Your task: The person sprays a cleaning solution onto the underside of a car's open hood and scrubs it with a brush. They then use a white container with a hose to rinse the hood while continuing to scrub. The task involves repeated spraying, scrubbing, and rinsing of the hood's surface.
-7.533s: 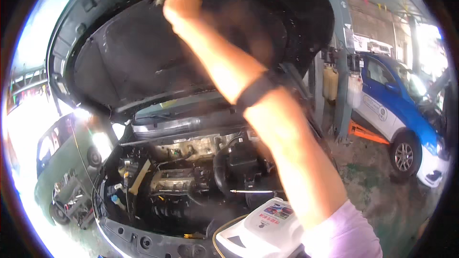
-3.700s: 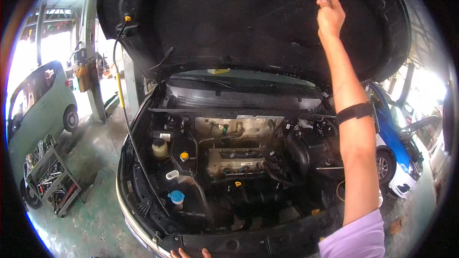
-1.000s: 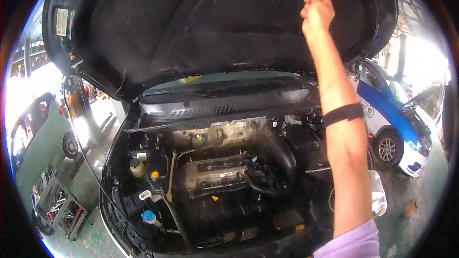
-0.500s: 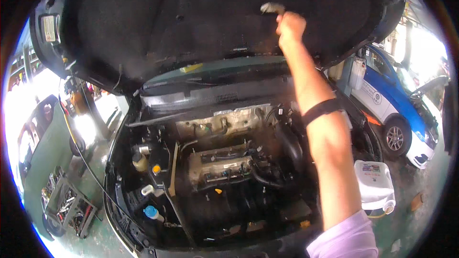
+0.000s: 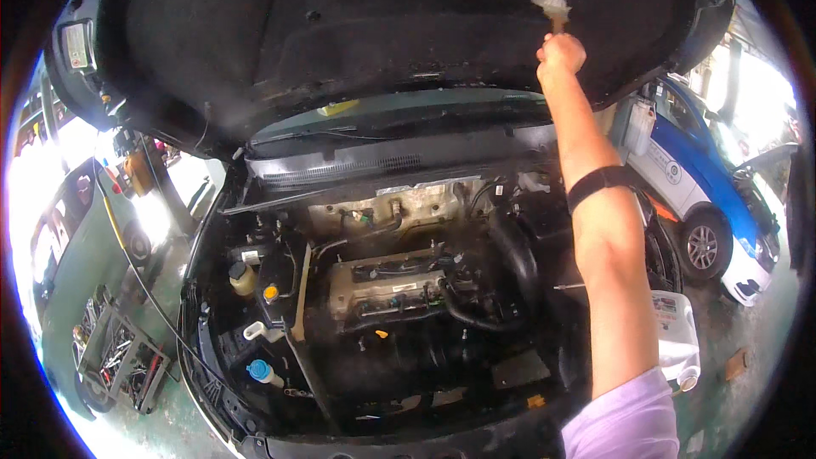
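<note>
My right hand (image 5: 561, 54) is closed around the handle of a brush (image 5: 552, 6) with pale bristles. It is raised in front of the dark underside of the open car hood (image 5: 374, 25), toward the right; whether the bristles touch the lining I cannot tell. My right arm, with a black band (image 5: 600, 185) near the elbow, reaches up across the right side of the engine bay. Below lies the engine (image 5: 387, 285), with black hoses beside it. My left hand is out of sight.
At the left of the bay sit a blue cap (image 5: 261, 370) and a yellow-capped reservoir (image 5: 271, 292). A tool cart (image 5: 119, 357) stands on the floor left. To the right are a white jug (image 5: 677, 340) and a blue-and-white car (image 5: 705, 178). A hose (image 5: 140, 272) hangs at left.
My right hand has moved to the right and slightly down with the brush. The bristles, pointing left before, now point up.
</note>
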`<state>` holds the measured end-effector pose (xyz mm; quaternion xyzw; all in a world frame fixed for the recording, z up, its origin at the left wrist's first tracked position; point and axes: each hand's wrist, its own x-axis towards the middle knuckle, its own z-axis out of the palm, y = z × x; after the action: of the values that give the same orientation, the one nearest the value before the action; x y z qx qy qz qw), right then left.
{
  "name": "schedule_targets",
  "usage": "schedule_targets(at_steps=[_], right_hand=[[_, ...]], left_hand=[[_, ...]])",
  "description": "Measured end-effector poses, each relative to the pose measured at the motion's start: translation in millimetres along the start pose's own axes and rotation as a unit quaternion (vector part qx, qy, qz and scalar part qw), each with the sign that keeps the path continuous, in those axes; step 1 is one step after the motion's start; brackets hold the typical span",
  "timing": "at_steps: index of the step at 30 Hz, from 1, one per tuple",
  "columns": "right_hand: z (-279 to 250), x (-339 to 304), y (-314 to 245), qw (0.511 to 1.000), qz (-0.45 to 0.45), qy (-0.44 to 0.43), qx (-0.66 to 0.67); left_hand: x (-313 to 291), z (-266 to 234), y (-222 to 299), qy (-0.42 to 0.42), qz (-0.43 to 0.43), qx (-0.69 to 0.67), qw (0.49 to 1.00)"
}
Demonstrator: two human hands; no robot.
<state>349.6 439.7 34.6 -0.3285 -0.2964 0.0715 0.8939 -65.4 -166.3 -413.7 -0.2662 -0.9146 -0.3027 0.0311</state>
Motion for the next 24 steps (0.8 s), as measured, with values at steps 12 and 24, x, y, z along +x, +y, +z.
schedule_targets(at_steps=[12,24], right_hand=[[117,-230,-23,0.941,-0.216,-0.242,-0.100],[-35,2,-31,0.963,0.153,-0.046,0.215]], left_hand=[[2,-6,4,0.002,0.024,0.021,0.999],[-2,0,-1,0.000,0.024,0.011,1.000]])
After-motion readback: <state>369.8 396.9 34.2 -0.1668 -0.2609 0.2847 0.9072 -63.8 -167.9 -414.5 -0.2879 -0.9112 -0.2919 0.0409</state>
